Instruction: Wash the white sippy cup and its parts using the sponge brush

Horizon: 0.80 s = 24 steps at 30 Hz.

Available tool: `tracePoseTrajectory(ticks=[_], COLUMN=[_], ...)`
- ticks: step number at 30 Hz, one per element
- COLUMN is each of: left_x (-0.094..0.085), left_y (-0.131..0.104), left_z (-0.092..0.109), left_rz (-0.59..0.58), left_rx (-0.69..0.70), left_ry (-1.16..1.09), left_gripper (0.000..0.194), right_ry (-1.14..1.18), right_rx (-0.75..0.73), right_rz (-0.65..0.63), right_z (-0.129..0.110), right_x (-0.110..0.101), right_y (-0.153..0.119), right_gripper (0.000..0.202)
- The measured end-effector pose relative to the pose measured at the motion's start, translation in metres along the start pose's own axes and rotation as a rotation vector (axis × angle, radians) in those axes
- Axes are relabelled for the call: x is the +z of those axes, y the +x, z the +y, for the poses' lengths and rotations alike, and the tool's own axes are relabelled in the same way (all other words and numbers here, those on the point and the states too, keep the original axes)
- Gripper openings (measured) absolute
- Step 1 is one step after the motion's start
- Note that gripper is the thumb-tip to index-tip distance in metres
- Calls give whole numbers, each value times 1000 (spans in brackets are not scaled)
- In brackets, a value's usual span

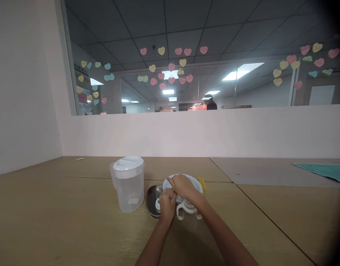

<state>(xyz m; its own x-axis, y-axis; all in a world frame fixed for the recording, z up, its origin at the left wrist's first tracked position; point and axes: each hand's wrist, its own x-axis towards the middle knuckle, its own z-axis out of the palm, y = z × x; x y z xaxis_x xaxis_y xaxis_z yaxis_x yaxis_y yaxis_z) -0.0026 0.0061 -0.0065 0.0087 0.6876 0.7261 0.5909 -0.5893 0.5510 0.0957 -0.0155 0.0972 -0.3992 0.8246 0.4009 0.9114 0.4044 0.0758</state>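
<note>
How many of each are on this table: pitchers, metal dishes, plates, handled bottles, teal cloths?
Pitcher: 1
Metal dish: 1
Plate: 1
Handled bottle: 1
Teal cloth: 1
Total: 5

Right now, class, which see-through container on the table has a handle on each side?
The small bottle by the right forearm: white handles flank it; the lidded pitcher shows only one.

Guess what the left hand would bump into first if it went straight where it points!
Probably the right hand, just past the left hand; they may already touch. The white plate looks next, though depth is unclear.
</note>
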Motion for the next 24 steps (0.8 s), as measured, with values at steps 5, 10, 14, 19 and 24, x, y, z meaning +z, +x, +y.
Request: tracePoseTrajectory(ticks=[5, 10, 14, 19, 24], left_x=[4, 7, 9, 7, 2], left_y=[1, 1, 1, 0, 0], left_z=[-2, -3, -3, 1, 5], left_rz=[17, 8, -2, 15, 52], left_rx=[-1, 11, 25, 22, 23], left_ry=[19, 32, 30, 18, -7], left_gripper=[28, 26, 24, 28, 27], right_ry=[-28, -128, -80, 150, 434], right_rx=[-45, -131, -123, -36, -24], right_rz=[85, 116, 108, 108, 19], right_z=[-1, 1, 3, 1, 7], right_x=[-6, -22, -29, -36, -36], right_y=[2, -5, -8, -16, -18], right_gripper=[38, 31, 30, 41, 40])
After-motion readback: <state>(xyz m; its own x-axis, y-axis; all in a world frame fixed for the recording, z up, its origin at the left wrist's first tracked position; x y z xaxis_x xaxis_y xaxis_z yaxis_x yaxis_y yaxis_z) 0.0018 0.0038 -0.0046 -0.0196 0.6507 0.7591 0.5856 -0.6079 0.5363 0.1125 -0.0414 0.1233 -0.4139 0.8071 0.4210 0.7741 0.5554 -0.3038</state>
